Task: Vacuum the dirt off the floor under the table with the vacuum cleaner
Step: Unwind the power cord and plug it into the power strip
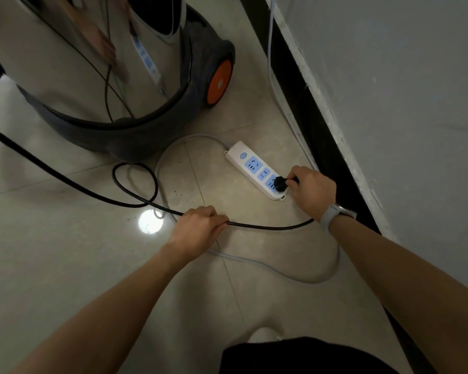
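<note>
A steel-drum vacuum cleaner [92, 63] with a dark base and an orange wheel [219, 79] stands on the tiled floor at the upper left. Its black power cord [92, 193] loops across the floor. My left hand [197, 228] grips the cord near the middle of the view. My right hand [312, 193] pinches the black plug [280, 183] at the nearest socket of a white power strip [254, 168] with blue sockets. Whether the plug is fully seated I cannot tell.
The strip's grey cable [281, 273] curves over the floor behind my hands. A black skirting board [330, 147] and a grey wall [403, 103] run along the right. Small dark specks [177, 190] lie on the tiles near the strip. A thin white cable [270, 63] runs beside the skirting.
</note>
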`<state>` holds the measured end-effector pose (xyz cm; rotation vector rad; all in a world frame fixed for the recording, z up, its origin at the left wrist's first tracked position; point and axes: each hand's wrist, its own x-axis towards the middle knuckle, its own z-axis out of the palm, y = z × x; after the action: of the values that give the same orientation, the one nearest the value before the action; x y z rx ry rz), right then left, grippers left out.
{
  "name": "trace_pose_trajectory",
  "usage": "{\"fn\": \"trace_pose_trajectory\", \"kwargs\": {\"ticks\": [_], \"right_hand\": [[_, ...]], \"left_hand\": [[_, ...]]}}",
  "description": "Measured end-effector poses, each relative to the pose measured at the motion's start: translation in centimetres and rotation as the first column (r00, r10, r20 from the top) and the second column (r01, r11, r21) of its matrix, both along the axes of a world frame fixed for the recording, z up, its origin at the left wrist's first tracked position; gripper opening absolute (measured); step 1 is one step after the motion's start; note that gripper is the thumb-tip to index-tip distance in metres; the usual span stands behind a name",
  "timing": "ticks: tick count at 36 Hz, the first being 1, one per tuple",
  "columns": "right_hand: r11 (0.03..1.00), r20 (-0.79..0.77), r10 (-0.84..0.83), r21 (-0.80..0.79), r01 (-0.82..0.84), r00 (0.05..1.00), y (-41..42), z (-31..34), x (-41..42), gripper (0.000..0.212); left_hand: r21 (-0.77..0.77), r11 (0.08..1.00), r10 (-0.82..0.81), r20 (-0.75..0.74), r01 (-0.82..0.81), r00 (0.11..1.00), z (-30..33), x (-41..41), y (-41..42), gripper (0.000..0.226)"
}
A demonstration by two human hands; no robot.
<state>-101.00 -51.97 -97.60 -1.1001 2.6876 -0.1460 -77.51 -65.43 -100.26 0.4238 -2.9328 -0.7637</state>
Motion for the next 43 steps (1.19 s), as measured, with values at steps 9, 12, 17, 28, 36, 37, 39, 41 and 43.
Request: {"fn": "trace_pose_trajectory", "kwargs": {"ticks": [9,12,17,28,36,37,39,41,43], "right_hand": [[0.969,-0.148,0.239,0.102,-0.226,0.960,-1.4,0.7,1.2,0.020],[0.962,-0.163,0.272,0.085,-0.261,0.948,-2.1,0.4,1.2,0.036],[0.982,-0.074,0.169,0.097,-0.161,0.983,-2.6,-0.2,2.3,0.021],[0.971,0.102,-0.237,0.056,0.232,0.966,-2.8,-1.6,3.0,0.026],[0.978,0.075,-0.205,-0.016,0.206,0.976,-2.0,-2.3,4.2,0.030],[0.978,0.084,-0.203,-0.023,0.205,0.976,-2.0,-2.4,4.2,0.030],[0.979,0.096,-0.199,-0.021,0.202,0.975,-1.9,-2.3,4.3,0.029],[0.982,0.093,-0.187,0.014,0.186,0.978,-1.9,-2.3,4.1,0.029],[0.983,0.054,-0.165,0.093,0.159,0.985,-2.3,-2.0,4.2,0.028]], "left_hand": [[-0.013,1.000,0.023,0.026,-0.023,0.999,-0.4,0.6,-0.7,0.010],[-0.010,1.000,0.028,0.027,-0.027,0.999,-0.4,0.7,-0.7,0.011],[0.008,0.999,0.035,0.036,-0.036,0.999,-0.7,0.9,-1.0,0.010],[-0.007,0.999,0.035,0.050,-0.035,0.998,-1.5,1.0,-2.0,0.009],[-0.001,1.000,0.001,0.119,-0.001,0.993,-1.1,1.0,-2.9,0.007],[0.000,1.000,-0.002,0.151,0.002,0.989,-1.0,1.1,-3.1,0.007],[-0.002,1.000,-0.006,0.226,0.007,0.974,-0.5,1.2,-3.5,0.009],[-0.003,1.000,0.000,0.284,0.001,0.959,-0.1,1.4,-3.7,0.018],[0.001,1.000,0.018,0.364,-0.019,0.931,0.4,1.4,-3.7,0.028]]}}
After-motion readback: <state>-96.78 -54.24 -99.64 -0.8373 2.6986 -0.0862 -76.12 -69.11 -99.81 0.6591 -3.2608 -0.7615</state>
